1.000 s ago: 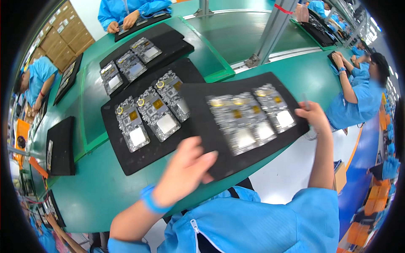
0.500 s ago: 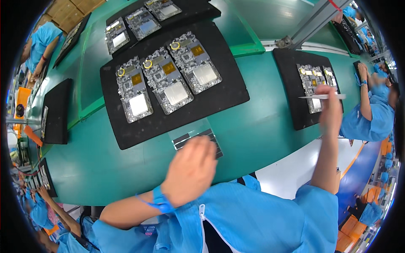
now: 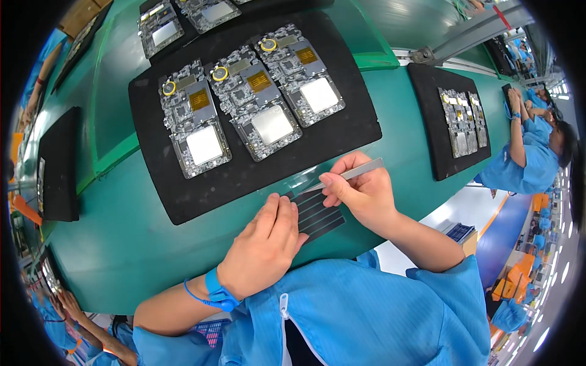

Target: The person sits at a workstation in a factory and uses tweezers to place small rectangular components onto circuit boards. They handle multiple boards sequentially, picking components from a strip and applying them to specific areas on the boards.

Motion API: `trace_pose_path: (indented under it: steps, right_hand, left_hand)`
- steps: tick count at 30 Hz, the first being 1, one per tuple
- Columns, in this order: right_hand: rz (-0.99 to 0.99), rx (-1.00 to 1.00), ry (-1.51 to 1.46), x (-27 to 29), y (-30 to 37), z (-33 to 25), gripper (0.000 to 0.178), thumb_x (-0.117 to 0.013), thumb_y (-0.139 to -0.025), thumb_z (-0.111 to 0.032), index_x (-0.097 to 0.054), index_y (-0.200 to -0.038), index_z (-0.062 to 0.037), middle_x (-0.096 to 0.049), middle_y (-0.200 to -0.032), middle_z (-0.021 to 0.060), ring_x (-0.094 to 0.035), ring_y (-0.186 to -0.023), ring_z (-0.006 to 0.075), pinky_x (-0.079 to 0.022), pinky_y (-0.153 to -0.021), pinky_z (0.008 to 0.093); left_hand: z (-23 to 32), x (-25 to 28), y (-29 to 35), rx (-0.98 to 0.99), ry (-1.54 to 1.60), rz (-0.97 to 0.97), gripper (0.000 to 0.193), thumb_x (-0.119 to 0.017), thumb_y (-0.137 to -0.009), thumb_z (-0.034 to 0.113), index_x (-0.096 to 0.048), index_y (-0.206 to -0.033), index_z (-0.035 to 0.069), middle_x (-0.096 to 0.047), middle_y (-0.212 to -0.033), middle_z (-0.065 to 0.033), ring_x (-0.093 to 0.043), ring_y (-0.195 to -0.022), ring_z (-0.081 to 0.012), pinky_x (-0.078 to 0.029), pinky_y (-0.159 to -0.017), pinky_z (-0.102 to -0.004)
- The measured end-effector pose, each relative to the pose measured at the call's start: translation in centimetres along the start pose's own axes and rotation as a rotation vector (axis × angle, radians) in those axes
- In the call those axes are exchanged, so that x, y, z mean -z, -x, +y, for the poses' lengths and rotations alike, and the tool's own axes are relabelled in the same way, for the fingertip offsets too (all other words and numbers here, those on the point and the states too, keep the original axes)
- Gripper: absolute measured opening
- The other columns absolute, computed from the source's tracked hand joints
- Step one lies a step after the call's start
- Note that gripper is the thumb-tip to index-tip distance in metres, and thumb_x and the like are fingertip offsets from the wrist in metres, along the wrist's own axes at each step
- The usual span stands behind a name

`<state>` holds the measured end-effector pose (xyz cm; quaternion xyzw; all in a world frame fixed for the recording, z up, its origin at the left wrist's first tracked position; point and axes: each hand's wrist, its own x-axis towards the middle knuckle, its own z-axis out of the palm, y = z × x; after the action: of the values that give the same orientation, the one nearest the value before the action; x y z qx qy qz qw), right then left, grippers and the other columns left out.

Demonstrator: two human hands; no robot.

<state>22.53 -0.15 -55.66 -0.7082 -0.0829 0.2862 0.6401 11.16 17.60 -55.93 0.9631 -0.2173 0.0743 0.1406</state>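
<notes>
Dark striped sheet [image 3: 321, 219]: lies flat on the green tabletop [image 3: 128, 250], partly covered. From left to right: large black pad [image 3: 183, 200], bearing three circuit boards [image 3: 249, 91] side by side; left grip [image 3: 259, 249] unclenched, thumb apart, fingertips resting on the sheet (anything under them hidden from view); right grip [image 3: 361, 194] pinched on a slim metal tool [image 3: 368, 166], tip down close to the left fingertips; second black pad [image 3: 430, 137], with more circuit boards [image 3: 456, 131].

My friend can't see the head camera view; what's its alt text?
A person's right hand holds a slim metal tool at a sheet of dark strips, with the left hand at its left edge. Beyond, three circuit boards lie on a black mat.
</notes>
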Motion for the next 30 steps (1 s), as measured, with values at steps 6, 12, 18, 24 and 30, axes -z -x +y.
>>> trace_pose_path:
  steps: [6,12,18,24,30]
  right_hand:
    - [-0.015,-0.014,-0.077,-0.8,-0.3,-0.1,0.019,-0.065,-0.088,-0.013,-0.053,-0.090,0.0007,-0.062,-0.077,0.0061,-0.062,-0.065,0.0080,-0.053,-0.058,0.0210]
    - [-0.022,-0.011,-0.063,-0.3,-0.2,-0.1,0.019,-0.064,-0.090,-0.013,-0.052,-0.093,0.0010,-0.061,-0.078,0.0065,-0.062,-0.066,0.0080,-0.053,-0.058,0.0211]
    - [-0.080,0.021,-0.053,-0.2,-0.5,0.3,0.020,-0.062,-0.091,-0.013,-0.049,-0.097,0.0001,-0.060,-0.079,0.0073,-0.062,-0.066,0.0089,-0.053,-0.055,0.0217]
    - [0.043,0.264,-0.364,1.9,-4.6,-1.6,0.022,-0.057,-0.093,-0.012,-0.042,-0.106,-0.0026,-0.058,-0.079,0.0087,-0.059,-0.058,0.0119,-0.051,-0.048,0.0225]
    - [0.016,0.274,-0.240,3.9,-12.7,-5.2,0.026,-0.055,-0.094,-0.021,-0.041,-0.106,-0.0032,-0.062,-0.069,0.0115,-0.059,-0.050,0.0135,-0.046,-0.044,0.0230]
  left_hand:
    - [-0.2,0.0,0.2,-0.030,-0.057,-0.005,0.047,-0.070,-0.078,0.025,-0.061,-0.106,-0.011,-0.058,-0.109,-0.0221,-0.055,-0.110,-0.0345,-0.053,-0.082,-0.0343]
    - [-0.5,0.1,0.2,-0.055,-0.072,-0.019,0.047,-0.068,-0.079,0.027,-0.061,-0.106,-0.011,-0.059,-0.107,-0.0214,-0.055,-0.110,-0.0352,-0.053,-0.081,-0.0338]
    - [-0.4,0.3,0.0,-0.052,-0.071,-0.047,0.045,-0.067,-0.080,0.026,-0.061,-0.105,-0.011,-0.059,-0.106,-0.0212,-0.055,-0.109,-0.0347,-0.053,-0.081,-0.0336]
    - [-0.8,2.6,-2.1,0.020,0.069,-0.134,0.044,-0.068,-0.077,0.023,-0.061,-0.106,-0.010,-0.059,-0.105,-0.0196,-0.056,-0.104,-0.0324,-0.053,-0.076,-0.0325]
    - [-3.5,0.9,-9.8,0.159,-0.008,0.160,0.051,-0.069,-0.074,0.020,-0.055,-0.114,-0.010,-0.052,-0.117,-0.0225,-0.052,-0.108,-0.0338,-0.047,-0.086,-0.0375]
